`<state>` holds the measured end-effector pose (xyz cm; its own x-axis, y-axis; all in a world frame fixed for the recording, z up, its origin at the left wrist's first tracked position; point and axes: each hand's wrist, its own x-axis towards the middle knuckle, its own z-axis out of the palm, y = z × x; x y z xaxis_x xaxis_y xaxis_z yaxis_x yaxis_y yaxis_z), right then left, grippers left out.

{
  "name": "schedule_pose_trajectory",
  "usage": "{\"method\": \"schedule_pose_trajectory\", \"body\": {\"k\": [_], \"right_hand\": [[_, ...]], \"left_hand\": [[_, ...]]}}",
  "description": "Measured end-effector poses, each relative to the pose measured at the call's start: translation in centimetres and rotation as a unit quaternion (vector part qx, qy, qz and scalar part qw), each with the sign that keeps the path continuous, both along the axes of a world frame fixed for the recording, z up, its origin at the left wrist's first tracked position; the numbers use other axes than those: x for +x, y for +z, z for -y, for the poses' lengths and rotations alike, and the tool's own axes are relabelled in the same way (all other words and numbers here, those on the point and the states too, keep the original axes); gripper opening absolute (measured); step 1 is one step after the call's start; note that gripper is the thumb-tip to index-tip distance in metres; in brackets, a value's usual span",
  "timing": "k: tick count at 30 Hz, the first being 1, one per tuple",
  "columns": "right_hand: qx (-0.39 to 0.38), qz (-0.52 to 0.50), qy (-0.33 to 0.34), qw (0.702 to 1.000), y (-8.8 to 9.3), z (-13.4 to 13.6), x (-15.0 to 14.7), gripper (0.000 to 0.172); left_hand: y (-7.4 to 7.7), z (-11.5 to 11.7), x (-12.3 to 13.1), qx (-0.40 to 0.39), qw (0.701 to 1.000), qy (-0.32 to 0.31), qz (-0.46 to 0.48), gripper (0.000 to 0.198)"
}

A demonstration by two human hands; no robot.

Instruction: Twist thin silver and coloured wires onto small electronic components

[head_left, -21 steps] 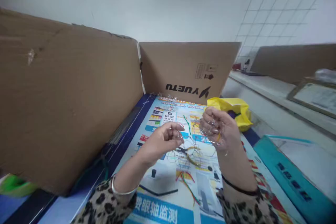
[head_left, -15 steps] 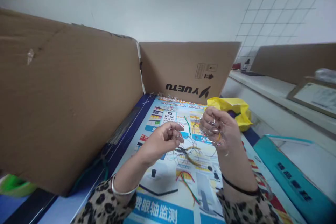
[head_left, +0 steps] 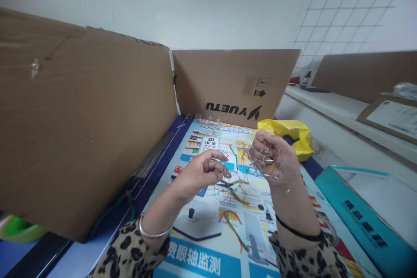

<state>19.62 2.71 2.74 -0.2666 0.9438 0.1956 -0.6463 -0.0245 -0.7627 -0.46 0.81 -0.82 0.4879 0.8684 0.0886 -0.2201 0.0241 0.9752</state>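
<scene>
Curling above the desk [head_left: 153,186], the right hand [head_left: 275,156] has its fingers closed around shiny wire loops [head_left: 267,159], which stick out past the knuckles and down by the wrist. The left hand [head_left: 203,173] is half open, fingers bent and thumb low; I cannot tell whether a fine strand sits at its fingertips. Beneath and between them lie yellow-handled pliers [head_left: 239,197] amid thin wires [head_left: 217,192] spread on the printed sheet [head_left: 195,236]. Tangling looks the likeliest trouble: loops this springy could hook one another or catch those loose strands if the hands dip. A slack grip might let a loop slip out, and a clear strand would be hard to spot against the busy print. Nearer the body, the red and green cords [head_left: 232,227] could get swept along by a sleeve.
</scene>
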Motion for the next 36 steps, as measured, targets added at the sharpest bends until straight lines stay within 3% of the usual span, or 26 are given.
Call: {"method": "schedule_pose_trajectory", "body": {"k": [4, 17, 36], "right_hand": [[0.005, 0.002, -0.002, 1.0, 0.15, 0.11, -0.06, 0.03], [0.013, 0.028, -0.036, 0.999, 0.53, 0.33, -0.16, 0.03], [0.007, 0.016, -0.03, 0.999, 0.54, 0.35, -0.16, 0.031]], "left_hand": [[-0.16, -0.2, -0.15, -0.005, 1.0, -0.018, 0.006, 0.031], [-0.52, -0.71, 0.09, -0.009, 1.0, 0.01, -0.02, 0.028], [-0.2, -0.9, 0.16, 0.04, 0.999, 0.003, -0.027, 0.019]]}}
